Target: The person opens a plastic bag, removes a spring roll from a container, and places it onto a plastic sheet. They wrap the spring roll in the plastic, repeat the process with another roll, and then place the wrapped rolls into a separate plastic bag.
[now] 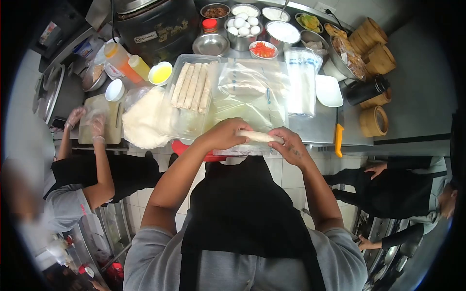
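Between my two hands is a pale uncooked spring roll [257,137], held level just in front of the counter edge. My left hand [225,135] is closed around its left end, and my right hand [290,147] grips the right end. Beyond them lies a clear plastic sheet [245,104] on the counter. A plastic tub [187,60] left of the sheet holds several similar rolls [191,86] side by side. A stack of thin round wrappers [148,119] rests left of the tub.
A yellow-handled tool [339,140] lies at the counter's right edge. Behind stand a bowl of eggs [242,26], sliced red pepper [262,50] and a yellow liquid [161,73]. A gloved co-worker [97,128] is on the left; another person [403,186] stands right.
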